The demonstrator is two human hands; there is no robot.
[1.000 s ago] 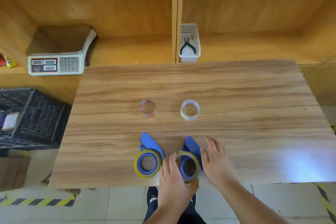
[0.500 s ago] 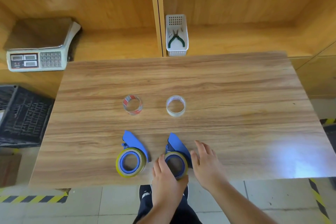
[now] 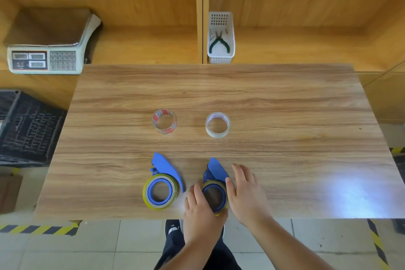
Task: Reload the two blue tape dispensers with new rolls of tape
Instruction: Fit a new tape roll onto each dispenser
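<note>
Two blue tape dispensers lie flat near the front edge of the wooden worktop [image 3: 285, 116], side by side and apart. The left dispenser [image 3: 162, 184] carries a yellowish roll on its blue hub; its pointed blue blade guard runs away from the person, leaning slightly left, so its long axis goes front to back. The right dispenser [image 3: 215, 184] lies the same way, its blade guard pointing away towards the shelf.

The left hand [image 3: 200, 210] rests on the near left side of the right dispenser's roll, fingers [image 3: 196, 193] curled loosely against the rim. The right hand [image 3: 245, 195] lies flat on the worktop just beside it, fingers spread, the thumb touching the roll's right edge. Neither hand has closed around the dispenser.

Farther back on the worktop stand two loose rolls on their flat faces: a clear roll with red print [image 3: 164, 121] and a whitish roll [image 3: 217, 124].

On the shelf behind sit a weighing scale [image 3: 50, 41] and a white basket [image 3: 221, 38] with green-handled pliers [image 3: 219, 42].
</note>
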